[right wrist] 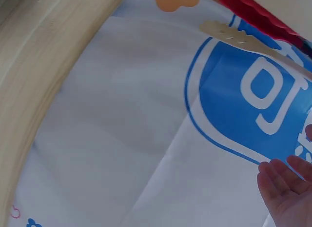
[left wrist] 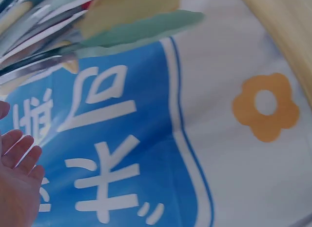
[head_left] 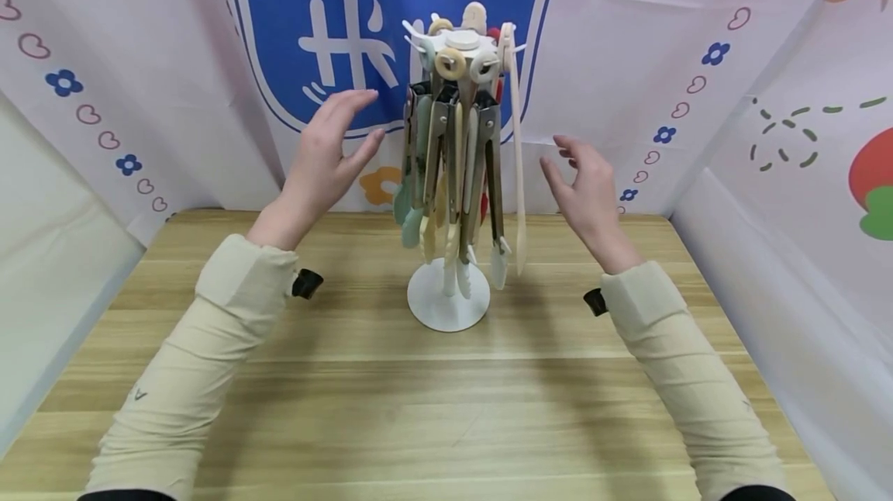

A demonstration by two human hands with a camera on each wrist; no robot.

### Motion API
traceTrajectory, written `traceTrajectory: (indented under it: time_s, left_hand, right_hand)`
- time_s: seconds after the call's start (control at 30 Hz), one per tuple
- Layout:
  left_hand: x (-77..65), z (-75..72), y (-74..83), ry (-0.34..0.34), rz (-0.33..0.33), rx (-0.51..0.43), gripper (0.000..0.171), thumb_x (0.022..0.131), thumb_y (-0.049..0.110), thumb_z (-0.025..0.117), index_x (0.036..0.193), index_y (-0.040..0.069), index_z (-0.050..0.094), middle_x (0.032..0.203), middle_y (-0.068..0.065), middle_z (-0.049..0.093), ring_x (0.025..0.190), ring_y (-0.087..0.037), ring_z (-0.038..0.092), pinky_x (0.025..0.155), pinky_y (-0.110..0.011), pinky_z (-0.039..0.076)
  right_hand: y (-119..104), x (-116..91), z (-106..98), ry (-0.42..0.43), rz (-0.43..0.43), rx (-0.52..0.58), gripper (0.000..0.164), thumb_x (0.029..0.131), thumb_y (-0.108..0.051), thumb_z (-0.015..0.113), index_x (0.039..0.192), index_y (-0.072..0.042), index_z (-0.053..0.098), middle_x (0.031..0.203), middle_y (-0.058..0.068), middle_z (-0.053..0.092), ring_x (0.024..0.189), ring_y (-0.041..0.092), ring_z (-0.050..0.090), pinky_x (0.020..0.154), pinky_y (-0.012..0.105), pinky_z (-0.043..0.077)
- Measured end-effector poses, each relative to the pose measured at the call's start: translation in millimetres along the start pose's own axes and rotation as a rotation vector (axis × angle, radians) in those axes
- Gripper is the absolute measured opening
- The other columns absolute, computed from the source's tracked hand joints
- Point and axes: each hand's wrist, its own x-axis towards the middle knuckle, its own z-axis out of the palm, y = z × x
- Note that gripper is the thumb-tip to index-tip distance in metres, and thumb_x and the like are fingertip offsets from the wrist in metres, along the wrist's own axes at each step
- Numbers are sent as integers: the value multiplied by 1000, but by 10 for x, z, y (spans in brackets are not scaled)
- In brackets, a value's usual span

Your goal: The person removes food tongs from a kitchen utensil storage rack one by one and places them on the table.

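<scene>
A white utensil stand point(head_left: 463, 39) with a round base point(head_left: 422, 307) stands near the table's back edge. Several kitchen tongs with metal arms point(head_left: 442, 129) hang around its top by ring-shaped ends, their tips pale green point(head_left: 411, 229), cream and white. On the stand's right side hangs a long cream utensil point(head_left: 518, 175), whose notched end point(right wrist: 224, 32) shows in the right wrist view beside red tongs point(right wrist: 253, 14). My left hand point(head_left: 322, 146) is raised left of the stand, fingers extended toward it and holding nothing. Right of it, my right hand point(head_left: 587, 189) hovers empty with relaxed fingers.
The wooden table point(head_left: 446, 416) spreads out in front of the stand. Close behind it hangs a white cloth backdrop point(head_left: 614, 36) with a blue printed panel point(head_left: 279, 12). White side panels point(head_left: 781, 284) border the table left and right.
</scene>
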Motion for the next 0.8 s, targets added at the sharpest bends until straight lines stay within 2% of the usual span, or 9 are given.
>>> traceTrajectory:
  time_s: [0.1, 0.3, 0.43, 0.67, 0.8]
  left_hand:
    - [67, -33, 63, 30, 9, -18, 38, 89, 11, 57, 122, -6, 51, 123, -19, 53, 118, -27, 46, 103, -32, 33]
    - [212, -104, 174, 99, 86, -2, 35, 91, 13, 54, 120, -7, 52, 121, -22, 54, 117, -29, 47, 103, -32, 33]
    - [310, -146, 251, 141, 100, -45, 33, 91, 10, 54, 119, -6, 53, 120, -19, 55, 118, -24, 46, 103, -29, 32]
    - [450, -203, 345, 150, 116, -30, 31, 95, 10, 46, 121, -5, 52, 121, -19, 54, 119, -20, 45, 104, -25, 30]
    - [538, -210, 396, 185, 144, -70, 28, 93, 6, 48, 118, -5, 55, 120, -17, 55, 119, -18, 45, 103, -24, 30]
  right_hand:
    - [-76, 10, -38, 10, -3, 13, 38, 89, -21, 59, 119, 2, 55, 116, 17, 58, 104, 27, 56, 90, 34, 46]
    - [-189, 21, -90, 38, -22, 69, 36, 89, -19, 59, 118, 2, 56, 115, 16, 59, 104, 27, 57, 89, 33, 47]
    - [-256, 16, -111, 46, -38, 81, 35, 89, -19, 59, 117, 1, 56, 115, 15, 60, 103, 24, 58, 87, 31, 47]
    - [-369, 7, -142, 70, -68, 102, 32, 88, -17, 59, 114, 1, 58, 111, 16, 61, 98, 25, 60, 85, 29, 48]
    - [-440, 2, -161, 77, -80, 125, 31, 89, -17, 59, 114, 1, 58, 111, 15, 62, 96, 24, 60, 85, 29, 49]
